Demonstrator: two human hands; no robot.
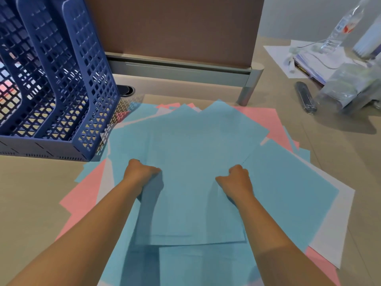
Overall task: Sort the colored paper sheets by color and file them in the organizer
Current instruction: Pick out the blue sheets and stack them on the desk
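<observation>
Desk (pixel 37 195): tan, flat, bearing everything here. Slick top, likely letting sheets slide when pushed.

Organizer (pixel 61 79): blue plastic lattice, upright dividers, standing at far left. Rigid, likely light enough to shift if nudged. Through the mesh, pink and yellow showing in the far-left slots; nearest slot apparently without blue. Right wall just beside the spread, perhaps touching it.

Pile (pixel 257 120): loose fan of blue, pink and white sheets, covering mid-desk from the organizer's foot to the near edge. Thin, limp, feather-light, prone to fanning and skating over one another. Corners pointing every way, so no clean edge to seize at once.

Blue stack (pixel 195 193): several blue sheets roughly squared, atop the pile, centred between the forearms. Floppy if held by one edge; bound to sag or spill. Best taken at both long sides, about mid-length, then tapped on an edge to even up before sliding into a slot. Judged step: gathering blues, filing not yet done.

Clutter at far right, well apart from the pile: bottle (pixel 342 27), papers under it, dark pen-like thing (pixel 305 98).

Left hand (pixel 142 172): curled, pinching the blue stack's left edge, thumb on top, fingers apparently tucked under.

Right hand (pixel 237 180): likewise curled, gripping the stack's right edge; fingertips hidden beneath the paper.
</observation>
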